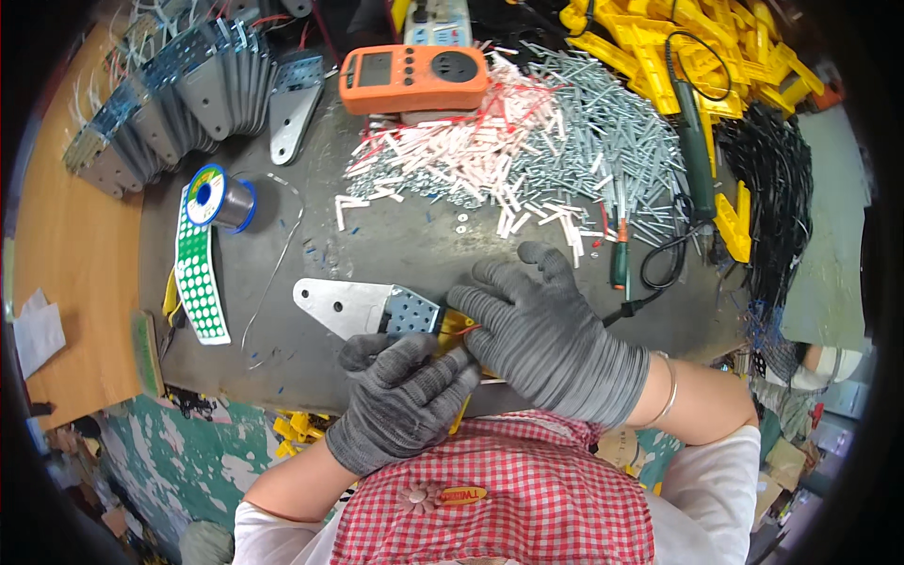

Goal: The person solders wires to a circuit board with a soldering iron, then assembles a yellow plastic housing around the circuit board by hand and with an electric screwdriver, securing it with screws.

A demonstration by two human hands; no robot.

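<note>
My left hand (405, 395), in a grey knit glove, is closed around a yellow plastic part (453, 336) at the near edge of the table. A silver metal bracket (348, 303) with a tapered, holed plate and a perforated block is joined to that part and points left. My right hand (551, 339), also gloved, leans over the right end of the yellow part. Its thumb and forefinger are bent in there, while its little finger is lifted. A bit of red wire shows between the hands. What the right fingertips hold is hidden.
A solder spool (226, 202) and a green dotted sheet (198, 273) lie left. Stacked brackets (202, 94) stand far left. An orange multimeter (414, 80) sits behind, beside piled screws (612, 122) and white sleeves (452, 141). Screwdriver (620, 259), green-handled tool (695, 151) and yellow parts (697, 47) are right.
</note>
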